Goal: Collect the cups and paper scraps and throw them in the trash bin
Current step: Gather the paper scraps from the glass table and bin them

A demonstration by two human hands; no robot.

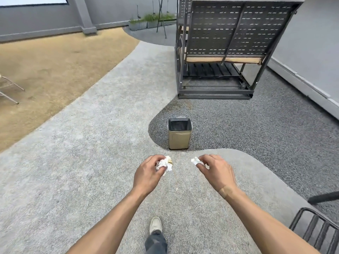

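Observation:
A small square trash bin point(179, 142), gold-sided with a black liner, stands open on the dark gravel patch ahead of me. My left hand point(147, 173) grips a larger crumpled white paper wad point(165, 164). My right hand point(218, 172) pinches a smaller white paper scrap point(196, 160) between its fingertips. Both hands are held out in front of me, a short way before the bin and below it in the view. No cups are in view.
A dark metal swing bench point(229, 48) stands behind the bin. A black metal chair point(319, 230) sits at the lower right. Folding chair legs point(9, 90) show at the left on brown turf. My shoe point(155, 225) is on the light gravel path.

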